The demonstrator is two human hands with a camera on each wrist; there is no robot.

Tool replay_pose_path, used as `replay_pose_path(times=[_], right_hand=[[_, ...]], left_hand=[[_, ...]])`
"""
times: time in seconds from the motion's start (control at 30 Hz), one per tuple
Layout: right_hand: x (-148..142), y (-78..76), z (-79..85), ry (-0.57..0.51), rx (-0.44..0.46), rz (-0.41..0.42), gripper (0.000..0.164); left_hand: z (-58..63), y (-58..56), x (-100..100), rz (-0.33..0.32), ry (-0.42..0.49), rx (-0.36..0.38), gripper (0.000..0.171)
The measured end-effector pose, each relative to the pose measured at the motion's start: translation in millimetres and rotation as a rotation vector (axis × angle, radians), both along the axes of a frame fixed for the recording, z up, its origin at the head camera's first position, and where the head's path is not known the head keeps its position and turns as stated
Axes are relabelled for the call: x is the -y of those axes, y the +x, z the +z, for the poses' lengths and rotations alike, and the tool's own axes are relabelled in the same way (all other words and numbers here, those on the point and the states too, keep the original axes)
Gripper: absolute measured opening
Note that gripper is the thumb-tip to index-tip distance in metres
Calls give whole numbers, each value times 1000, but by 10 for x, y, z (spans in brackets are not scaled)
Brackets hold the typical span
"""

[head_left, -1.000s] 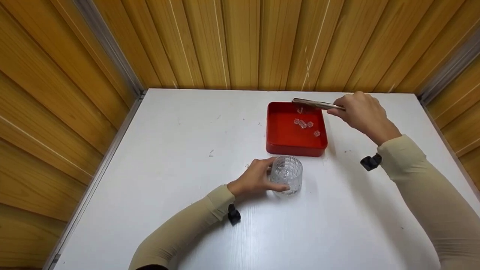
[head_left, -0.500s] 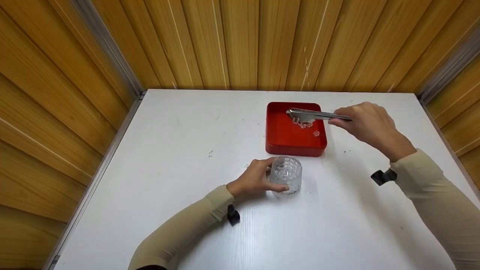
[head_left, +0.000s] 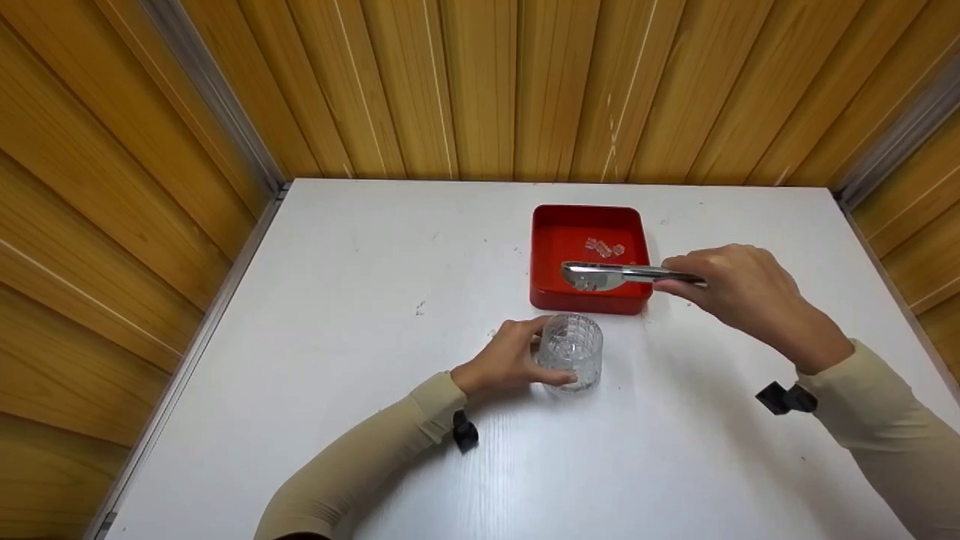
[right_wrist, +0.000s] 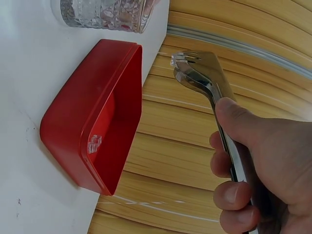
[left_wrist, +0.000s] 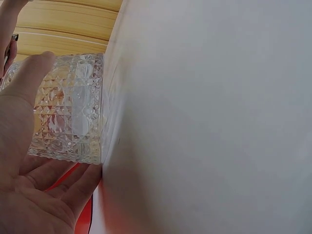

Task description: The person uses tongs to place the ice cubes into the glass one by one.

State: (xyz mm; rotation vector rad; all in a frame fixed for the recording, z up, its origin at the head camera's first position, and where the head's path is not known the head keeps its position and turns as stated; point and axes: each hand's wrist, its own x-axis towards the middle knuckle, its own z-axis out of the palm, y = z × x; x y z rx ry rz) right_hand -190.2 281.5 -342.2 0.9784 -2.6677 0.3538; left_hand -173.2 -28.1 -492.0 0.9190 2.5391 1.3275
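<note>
My left hand [head_left: 508, 361] holds a clear cut-glass tumbler [head_left: 571, 352] that stands upright on the white table, thumb on its near side and fingers on its far side. In the left wrist view, the tumbler's patterned wall [left_wrist: 68, 109] lies between thumb and fingers. My right hand [head_left: 742, 296] grips metal serving tongs [head_left: 600, 276], held level over the front part of a red square tray [head_left: 589, 301]. At the tongs' tips the right wrist view shows a small clear cube [right_wrist: 174, 60]. Several more clear cubes [head_left: 604, 248] lie in the tray.
The tray sits just behind the tumbler on the white table [head_left: 375, 300]. Wood-plank walls [head_left: 480, 90] rise behind and at both sides. Black wrist cameras [head_left: 465, 431] are strapped at both cuffs.
My right hand has brought the tongs from the tray's back edge toward its front, dipping among the cubes and coming away with one. The left hand and tumbler have stayed put.
</note>
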Motion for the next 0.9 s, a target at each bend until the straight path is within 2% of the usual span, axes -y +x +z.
replay_pose_path(times=[0.27,0.4,0.57,0.9], right_hand=[[77,199,-14,37,18,47,25],[95,256,-39,43,16,84,25],[94,271,-67,44,-1,120,22],[85,267,-87,45,43,102,23]], left_hand=[[-2,-3,-2,-5,5,-6,75],[-13,-5,-7,-13,29,-5,64],[-27,-5,-9,-15,38,-14,56],[-28,-5,-6,-14,30,1,61]])
